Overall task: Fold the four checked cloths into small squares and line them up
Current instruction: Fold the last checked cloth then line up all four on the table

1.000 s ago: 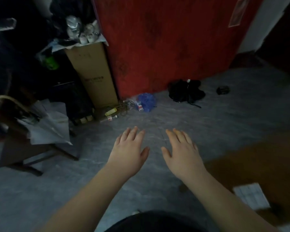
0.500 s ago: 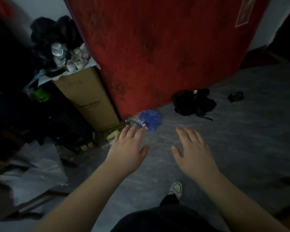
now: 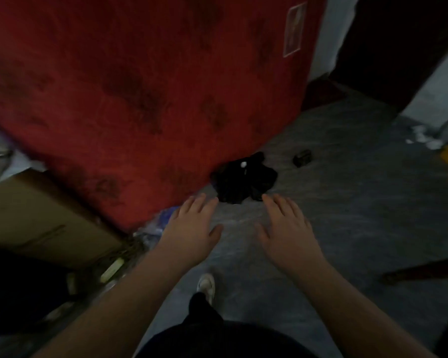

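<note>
Black garment (image 3: 243, 180) beside red wall (image 3: 145, 99); cardboard box (image 3: 36, 218).

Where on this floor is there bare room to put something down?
Bare grey floor spreads right of the right hand, between the black bundle and the dark bar. It's crowded left of the left hand: litter beside the cardboard box.

Both hands held out flat, palms down, holding nothing — left hand (image 3: 192, 228) and right hand (image 3: 286, 229) apart above the grey floor (image 3: 347, 215). A black bundle (image 3: 243, 180) lies against the red wall (image 3: 140, 86) — cardboard box (image 3: 36, 215) at left.
</note>
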`<action>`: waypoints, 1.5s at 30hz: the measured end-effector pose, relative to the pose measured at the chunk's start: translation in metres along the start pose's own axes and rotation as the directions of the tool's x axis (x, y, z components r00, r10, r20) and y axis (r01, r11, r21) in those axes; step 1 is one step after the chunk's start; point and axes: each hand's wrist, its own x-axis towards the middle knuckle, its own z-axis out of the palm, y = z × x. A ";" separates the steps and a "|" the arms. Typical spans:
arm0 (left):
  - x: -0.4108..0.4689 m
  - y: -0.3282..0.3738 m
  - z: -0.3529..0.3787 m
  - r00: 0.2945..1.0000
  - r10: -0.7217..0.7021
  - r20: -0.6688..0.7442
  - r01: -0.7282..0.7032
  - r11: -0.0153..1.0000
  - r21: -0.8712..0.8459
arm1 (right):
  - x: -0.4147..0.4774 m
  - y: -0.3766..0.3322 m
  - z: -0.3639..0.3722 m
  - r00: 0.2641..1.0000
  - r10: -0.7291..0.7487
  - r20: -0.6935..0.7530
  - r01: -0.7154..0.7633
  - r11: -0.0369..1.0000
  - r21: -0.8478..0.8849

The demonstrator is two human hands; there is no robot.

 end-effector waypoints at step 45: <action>0.725 0.736 0.022 0.390 0.847 0.362 -0.917 0.394 0.066 | 0.336 0.653 -0.318 0.446 0.865 -0.232 -0.784 0.502 0.364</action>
